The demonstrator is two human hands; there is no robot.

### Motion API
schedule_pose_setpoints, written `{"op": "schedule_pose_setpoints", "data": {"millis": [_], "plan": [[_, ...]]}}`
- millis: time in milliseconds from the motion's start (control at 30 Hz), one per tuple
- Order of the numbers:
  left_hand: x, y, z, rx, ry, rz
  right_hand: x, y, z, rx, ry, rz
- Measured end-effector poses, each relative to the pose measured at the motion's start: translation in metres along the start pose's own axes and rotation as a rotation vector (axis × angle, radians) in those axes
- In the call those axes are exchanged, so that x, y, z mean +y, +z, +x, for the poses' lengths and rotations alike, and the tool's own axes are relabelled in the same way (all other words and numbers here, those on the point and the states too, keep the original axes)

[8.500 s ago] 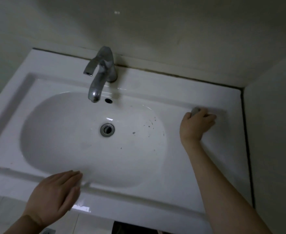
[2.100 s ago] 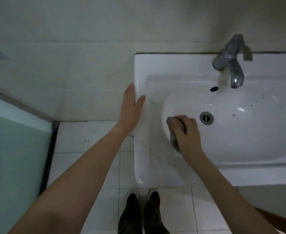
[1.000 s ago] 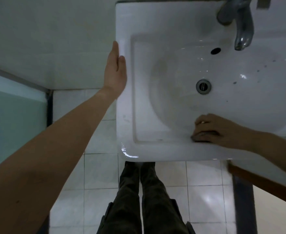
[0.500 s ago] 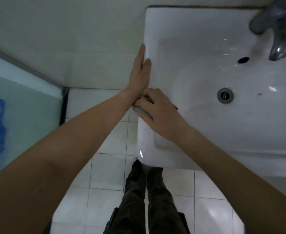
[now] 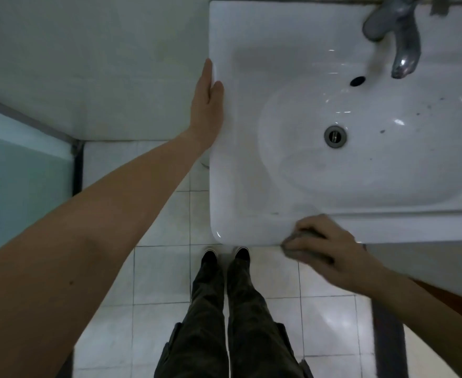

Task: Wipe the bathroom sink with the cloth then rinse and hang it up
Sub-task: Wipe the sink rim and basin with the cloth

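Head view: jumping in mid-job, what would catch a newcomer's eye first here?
The white sink fills the upper right, its faucet at the top edge. The right hand grips a grey cloth on the sink's front edge, while the left hand lies flat against its left side. Dark specks dot the basin's right part, beyond the drain.
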State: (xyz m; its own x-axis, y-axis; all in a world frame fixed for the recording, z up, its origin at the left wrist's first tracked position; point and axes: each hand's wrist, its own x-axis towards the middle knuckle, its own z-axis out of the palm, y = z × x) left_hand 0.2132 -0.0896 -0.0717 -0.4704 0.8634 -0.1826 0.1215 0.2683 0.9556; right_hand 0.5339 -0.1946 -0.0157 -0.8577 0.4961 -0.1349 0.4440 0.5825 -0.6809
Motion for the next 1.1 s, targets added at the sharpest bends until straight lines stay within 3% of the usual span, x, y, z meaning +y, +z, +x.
{"op": "schedule_pose_setpoints", "data": {"millis": [100,167,333,400,567,667,733,800,867,933,1100], "plan": [[-0.002,-0.001,0.001,0.009,0.027,0.019,0.020,-0.040,-0.015,0.302,0.364,0.186],[-0.003,0.000,0.002,0.019,0.024,0.031,0.038,-0.062,-0.003,0.322,0.458,0.155],[-0.008,0.002,0.004,0.047,0.024,-0.001,0.057,-0.055,0.066,-0.314,0.362,0.091],[-0.011,0.003,0.005,0.053,0.024,-0.031,0.048,-0.036,0.082,-0.357,0.250,0.098],[-0.010,0.002,0.009,0.042,0.039,-0.033,0.019,0.001,0.114,-0.219,0.010,0.186],[-0.008,0.003,0.007,0.054,0.028,-0.044,0.011,0.024,0.116,-0.098,-0.040,0.163],[-0.007,0.003,0.007,0.053,0.026,-0.028,0.016,0.032,0.115,0.126,0.067,0.158],[-0.007,0.003,0.007,0.066,0.036,-0.013,0.023,0.021,0.122,0.416,0.283,0.306],[-0.008,0.004,0.007,0.070,0.041,-0.024,0.031,-0.004,0.128,0.553,0.424,0.487],[-0.009,0.004,0.007,0.061,0.029,-0.040,0.042,-0.029,0.119,0.458,0.430,0.441],[-0.007,0.004,0.008,0.064,0.008,-0.076,0.047,-0.036,0.096,-0.150,0.151,0.237]]}}
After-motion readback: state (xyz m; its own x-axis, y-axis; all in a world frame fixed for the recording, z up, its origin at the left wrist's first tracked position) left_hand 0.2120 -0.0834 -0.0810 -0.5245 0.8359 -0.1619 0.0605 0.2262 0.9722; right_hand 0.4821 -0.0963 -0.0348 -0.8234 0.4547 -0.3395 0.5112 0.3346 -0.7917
